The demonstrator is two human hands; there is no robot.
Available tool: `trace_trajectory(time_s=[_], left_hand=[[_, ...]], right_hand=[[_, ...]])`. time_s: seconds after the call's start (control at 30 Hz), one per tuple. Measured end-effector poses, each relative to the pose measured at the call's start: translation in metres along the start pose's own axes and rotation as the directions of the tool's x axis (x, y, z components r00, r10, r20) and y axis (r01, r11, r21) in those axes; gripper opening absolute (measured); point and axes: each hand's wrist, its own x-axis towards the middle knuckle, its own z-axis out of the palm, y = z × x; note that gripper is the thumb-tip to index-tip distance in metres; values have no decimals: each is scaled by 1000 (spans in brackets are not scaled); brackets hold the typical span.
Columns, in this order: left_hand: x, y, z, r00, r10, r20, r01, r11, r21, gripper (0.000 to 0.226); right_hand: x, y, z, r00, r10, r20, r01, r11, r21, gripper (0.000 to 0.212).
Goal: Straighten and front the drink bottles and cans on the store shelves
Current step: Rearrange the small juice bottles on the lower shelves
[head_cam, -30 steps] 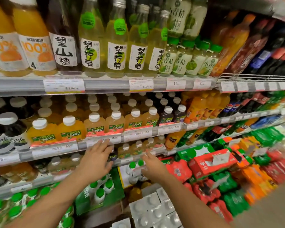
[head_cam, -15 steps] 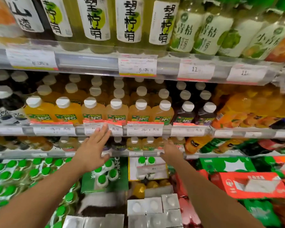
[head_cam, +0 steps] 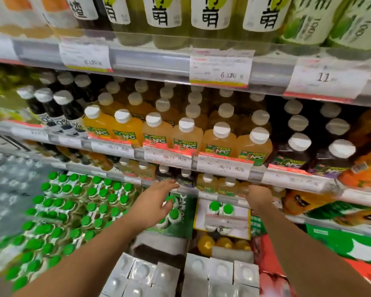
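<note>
top bottles (head_cam: 208, 16): caps cut off | right hand (head_cam: 258, 197): fingertips hidden | left edge blurred

Tiered grey metal store shelves (head_cam: 150, 61) fill the view, their front rails carrying white paper price tags (head_cam: 220, 70) (print mostly blurred). Even indoor light falls across them. No wall or floor shows clearly.

Juice bottles (head_cam: 186, 136) on shelf (head_cam: 223, 166), above packs (head_cam: 77, 211).
</note>
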Motion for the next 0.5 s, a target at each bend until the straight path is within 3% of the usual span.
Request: trace_trajectory(time_s=[0.13,0.23,0.43,0.5], left_hand=[[18,-7,26,980,-97,173,89,995,53,57],[43,-18,42,958,-138,252,120,989,87,57],[96,-38,67,948,-161,275,129,983,129,79],[114,-37,71,956,-159,245,112,974,197,72]], right_hand=[[3,15,15,999,17,-44,-15,999,38,13],[2,27,24,995,22,-99,-16,998,63,39],[-48,27,29,933,-4,-359,67,984,163,54],[-73,24,27,915,-14,-403,108,971,212,59]])
